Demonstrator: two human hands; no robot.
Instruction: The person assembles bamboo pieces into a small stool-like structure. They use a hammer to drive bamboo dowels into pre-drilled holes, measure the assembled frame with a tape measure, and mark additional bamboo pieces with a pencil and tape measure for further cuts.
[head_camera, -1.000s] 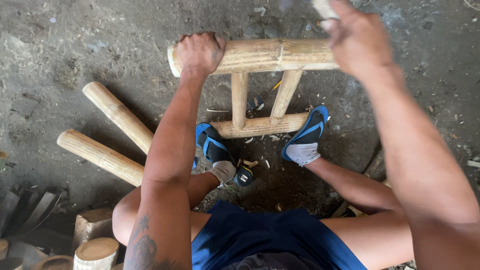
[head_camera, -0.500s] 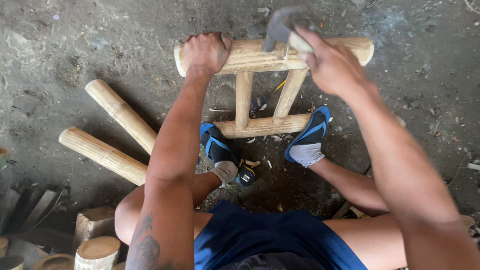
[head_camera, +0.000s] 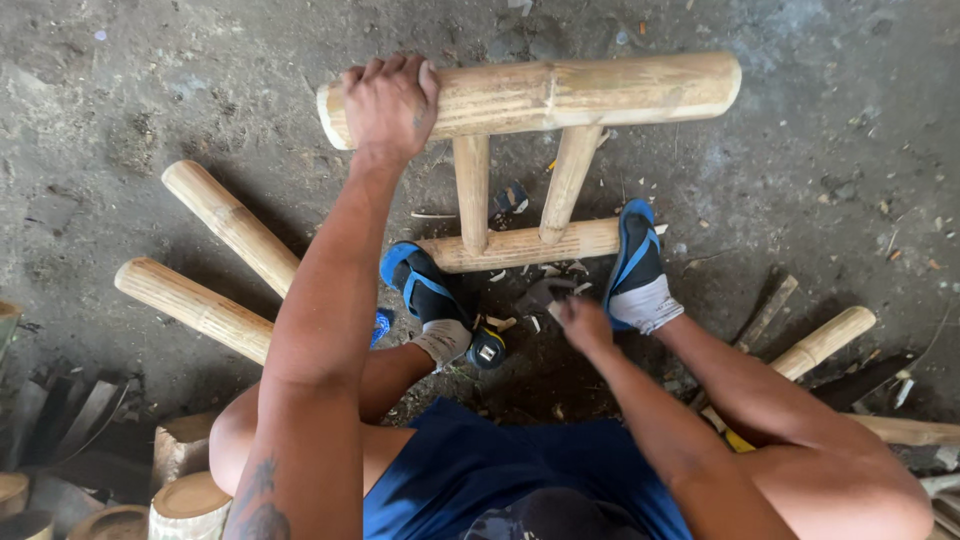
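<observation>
My left hand (head_camera: 388, 100) is clenched over the left end of the thick top bamboo pole (head_camera: 560, 92) of a small bamboo frame (head_camera: 520, 165), with the fingers wrapped over the far side of the pole. The frame stands on the dirt floor (head_camera: 200, 80) in front of me, in the far middle of the scene. Two thin upright rungs (head_camera: 470, 190) join the top pole to a lower bamboo bar (head_camera: 525, 245), and this lower bar lies between my two feet. My left foot (head_camera: 435, 305) and my right foot (head_camera: 638, 270) wear blue sandals with grey socks, and the right foot touches the right end of the lower bar. My right hand (head_camera: 580, 322) is low, near the ground, just near of the lower bar and beside the right foot. Its fingers are curled, but I cannot tell if they hold something, because the hand is blurred. Small wood chips (head_camera: 535, 285) lie on the floor around it. On the left, two loose bamboo poles (head_camera: 225, 215) lie side by side, apart from the frame. Another bamboo piece (head_camera: 825, 340) lies on the right, near my right leg.
</observation>
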